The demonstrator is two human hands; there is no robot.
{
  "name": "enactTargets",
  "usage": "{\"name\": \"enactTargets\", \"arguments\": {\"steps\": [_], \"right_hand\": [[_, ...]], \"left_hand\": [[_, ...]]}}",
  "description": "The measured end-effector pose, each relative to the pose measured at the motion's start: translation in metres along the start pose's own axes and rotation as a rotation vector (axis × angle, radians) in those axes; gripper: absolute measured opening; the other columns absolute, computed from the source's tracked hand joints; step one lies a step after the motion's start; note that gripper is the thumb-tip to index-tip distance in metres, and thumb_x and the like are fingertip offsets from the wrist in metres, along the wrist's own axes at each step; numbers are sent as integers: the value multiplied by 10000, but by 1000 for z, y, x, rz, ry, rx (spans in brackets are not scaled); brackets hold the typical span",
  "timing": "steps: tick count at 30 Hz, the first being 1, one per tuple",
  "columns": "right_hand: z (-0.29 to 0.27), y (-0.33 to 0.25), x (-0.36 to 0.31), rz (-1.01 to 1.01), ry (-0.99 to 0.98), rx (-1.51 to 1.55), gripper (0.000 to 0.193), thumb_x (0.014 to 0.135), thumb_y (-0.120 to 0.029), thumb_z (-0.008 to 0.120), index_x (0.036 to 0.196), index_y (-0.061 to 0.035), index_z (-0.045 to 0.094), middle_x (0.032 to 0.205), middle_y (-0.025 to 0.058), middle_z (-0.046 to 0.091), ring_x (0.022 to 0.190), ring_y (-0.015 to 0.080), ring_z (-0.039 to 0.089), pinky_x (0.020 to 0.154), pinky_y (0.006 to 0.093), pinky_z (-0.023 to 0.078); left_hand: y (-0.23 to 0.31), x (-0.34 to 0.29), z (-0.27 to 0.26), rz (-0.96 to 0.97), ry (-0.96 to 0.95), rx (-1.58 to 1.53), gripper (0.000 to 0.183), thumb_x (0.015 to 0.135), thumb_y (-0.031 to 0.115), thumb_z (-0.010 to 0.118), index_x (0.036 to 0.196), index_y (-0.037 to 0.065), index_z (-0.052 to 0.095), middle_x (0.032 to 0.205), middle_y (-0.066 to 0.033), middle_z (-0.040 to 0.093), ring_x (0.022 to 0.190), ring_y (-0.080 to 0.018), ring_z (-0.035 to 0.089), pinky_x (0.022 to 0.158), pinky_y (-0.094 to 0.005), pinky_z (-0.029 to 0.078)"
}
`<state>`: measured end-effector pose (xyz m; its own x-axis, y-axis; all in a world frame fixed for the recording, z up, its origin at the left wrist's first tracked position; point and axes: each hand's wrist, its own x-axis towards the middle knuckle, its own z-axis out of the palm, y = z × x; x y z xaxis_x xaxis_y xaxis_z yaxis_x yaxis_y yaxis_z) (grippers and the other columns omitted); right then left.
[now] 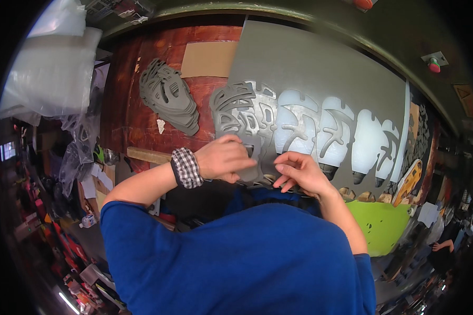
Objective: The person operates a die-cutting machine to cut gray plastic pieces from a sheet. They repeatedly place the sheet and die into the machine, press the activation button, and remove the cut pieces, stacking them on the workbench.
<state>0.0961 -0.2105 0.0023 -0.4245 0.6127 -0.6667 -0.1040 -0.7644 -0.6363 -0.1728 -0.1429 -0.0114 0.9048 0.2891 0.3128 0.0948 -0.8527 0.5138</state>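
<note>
Currently, left hand (224,158) curled over thin, grey, slotted foam-like pieces (227,125) lying under and ahead of it; I cannot tell the grip. Right hand (304,172) just beside them, apparently empty, fingers loosely parted. I'd support them evenly, lest they tear.

No legible text (anywhere).
</note>
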Motion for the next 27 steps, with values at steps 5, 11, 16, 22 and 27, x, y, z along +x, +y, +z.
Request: {"name": "enactTargets", "arguments": {"steps": [5,11,16,22,27], "right_hand": [[-4,9,19,24,-218,357,213,933,-124,591,1079,30,575,923,104,639,740,221,705,563,271,591],[-11,11,33,31,-263,518,192,947,-135,561,1027,33,608,908,132,655,705,273,711,535,306,601],[-11,8,33,11,-261,483,166,933,-111,565,989,41,602,909,131,649,701,281,710,532,315,602],[-13,18,46,19,-291,454,156,850,-99,533,834,46,588,732,145,613,606,287,652,492,337,551],[-10,30,51,-79,-295,651,187,799,-140,496,678,-3,535,599,114,533,540,255,546,470,330,449]], "left_hand": [[2,46,-61,-697,826,-800,333,1023,264,400,1073,-28,552,887,-112,636,813,-177,617,728,-300,526],[-15,78,-136,-192,1041,-634,484,1006,305,471,1290,-82,413,947,-126,618,900,-213,623,862,-361,510],[-17,84,-122,210,599,309,370,878,137,591,1200,-44,569,1007,-119,663,885,-252,651,788,-389,521],[-21,37,-17,284,-85,-7,457,784,230,678,1219,113,602,941,-85,542,953,-229,565,971,-464,402],[-38,4,11,146,-58,-83,534,779,311,710,1253,100,586,1101,-108,579,1041,-254,558,987,-477,377]]}}
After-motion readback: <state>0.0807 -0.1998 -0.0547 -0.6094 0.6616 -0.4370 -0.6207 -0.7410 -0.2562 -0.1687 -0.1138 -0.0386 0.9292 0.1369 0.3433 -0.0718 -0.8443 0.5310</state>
